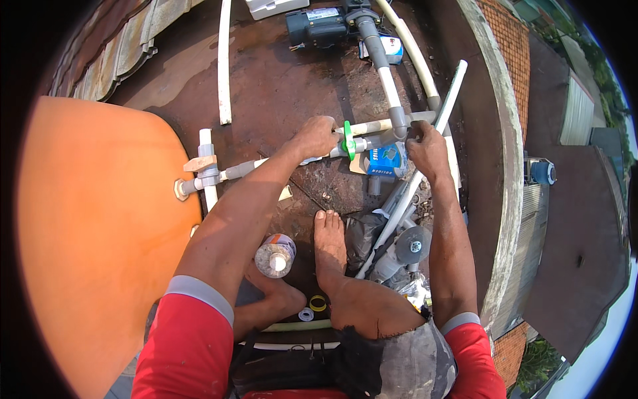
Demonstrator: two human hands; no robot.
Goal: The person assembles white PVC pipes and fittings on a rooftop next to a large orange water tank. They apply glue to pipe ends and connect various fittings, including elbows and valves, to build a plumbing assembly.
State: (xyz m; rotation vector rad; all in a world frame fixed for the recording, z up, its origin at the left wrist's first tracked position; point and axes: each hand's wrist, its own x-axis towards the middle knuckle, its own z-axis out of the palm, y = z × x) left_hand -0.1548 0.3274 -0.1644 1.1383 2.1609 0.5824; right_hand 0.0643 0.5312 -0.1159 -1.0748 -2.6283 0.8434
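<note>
A grey pipe run [239,169] leads from the orange water tank [100,226] to a valve with a green handle [349,139]. My left hand [318,136] grips the pipe just left of that valve. My right hand [426,147] holds the grey tee fitting [399,121] where the run meets a vertical grey-and-white pipe [384,66]. That pipe goes up to a dark blue water pump [319,26]. My bare foot [329,241] rests on the dark roof slab below the valve.
A clear plastic jar [275,255], a blue-and-white box [387,161], loose white pipes [224,60], a grey round fitting [413,245] and small rings [318,303] lie around me. The concrete roof edge [506,166] curves at right, with lower rooftops beyond it.
</note>
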